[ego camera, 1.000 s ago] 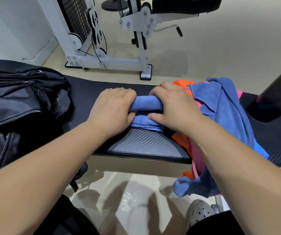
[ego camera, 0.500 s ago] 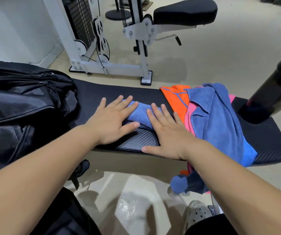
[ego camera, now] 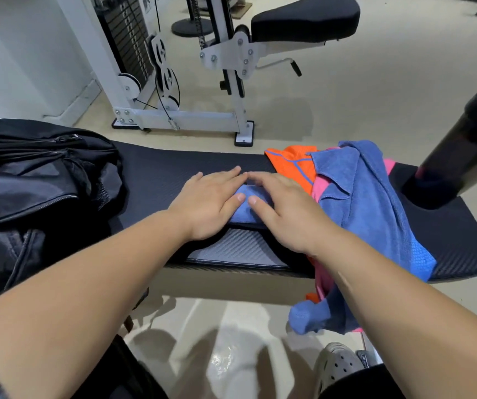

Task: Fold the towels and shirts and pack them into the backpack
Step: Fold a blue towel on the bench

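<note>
Two flat palms, left hand (ego camera: 207, 204) and right hand (ego camera: 284, 213), are pressing the folded blue towel (ego camera: 243, 215) on the bench (ego camera: 174, 168); likely next: gripping it and carrying it to the backpack (ego camera: 44, 174) at 9 o'clock.

The folded towel (ego camera: 246, 208) in front of me is blue terry cloth, matt and nappy. It lies on a bench pad (ego camera: 174, 168) whose black covering has a fine woven pattern and a faint sheen. At 9 o'clock the backpack (ego camera: 30, 180) is black synthetic fabric, shiny in places, with a mesh pocket. At 3 o'clock the orange shirt (ego camera: 292, 165) is smooth cloth and the loose blue towel (ego camera: 361, 191) is fuzzy. At 12 o'clock the machine frame (ego camera: 188, 120) is white painted metal. At 6 o'clock the floor (ego camera: 225, 355) is glossy, and my clog (ego camera: 338, 367) is matt.
</note>
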The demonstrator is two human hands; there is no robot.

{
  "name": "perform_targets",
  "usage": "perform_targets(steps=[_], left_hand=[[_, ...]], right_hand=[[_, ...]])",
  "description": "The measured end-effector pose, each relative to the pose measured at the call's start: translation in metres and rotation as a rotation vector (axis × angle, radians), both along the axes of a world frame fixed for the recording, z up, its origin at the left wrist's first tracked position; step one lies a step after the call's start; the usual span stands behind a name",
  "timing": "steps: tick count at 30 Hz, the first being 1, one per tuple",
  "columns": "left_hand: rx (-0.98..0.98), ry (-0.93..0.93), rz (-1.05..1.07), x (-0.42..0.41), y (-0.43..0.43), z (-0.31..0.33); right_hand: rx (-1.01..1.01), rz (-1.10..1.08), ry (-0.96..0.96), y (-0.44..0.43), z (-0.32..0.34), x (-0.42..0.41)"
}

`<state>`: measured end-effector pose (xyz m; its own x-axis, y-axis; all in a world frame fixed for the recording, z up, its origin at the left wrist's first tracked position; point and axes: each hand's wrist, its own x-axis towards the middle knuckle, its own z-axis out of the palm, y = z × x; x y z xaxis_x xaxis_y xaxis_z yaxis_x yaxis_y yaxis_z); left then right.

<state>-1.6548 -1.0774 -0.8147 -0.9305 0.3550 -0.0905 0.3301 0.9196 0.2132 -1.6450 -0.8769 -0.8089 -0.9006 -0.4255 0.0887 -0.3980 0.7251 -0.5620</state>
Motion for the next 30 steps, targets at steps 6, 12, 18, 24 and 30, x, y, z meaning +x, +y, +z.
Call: perform_targets(steps=[6,12,18,24,30], left_hand=[[-0.142,0.014,0.187,0.045,0.013,-0.006],[0.0,-0.04,0.177,0.097,0.01,0.0],[0.367,-0.168,0.2,0.103,-0.001,0.004],[0.462,-0.307,0.182,0.085,-0.003,0.01],[0.386,-0.293,0.137,0.097,0.003,0.013]], right_hand=[[0.287,-0.064,-0.048,0.004,-0.016,-0.004],[0.134,0.025,-0.072,0.002,-0.013,-0.001],[-0.036,0.066,-0.092,0.001,-0.021,0.009],[-0.206,0.014,-0.199,0.006,-0.024,0.008],[-0.244,0.081,-0.284,0.008,-0.015,0.003]])
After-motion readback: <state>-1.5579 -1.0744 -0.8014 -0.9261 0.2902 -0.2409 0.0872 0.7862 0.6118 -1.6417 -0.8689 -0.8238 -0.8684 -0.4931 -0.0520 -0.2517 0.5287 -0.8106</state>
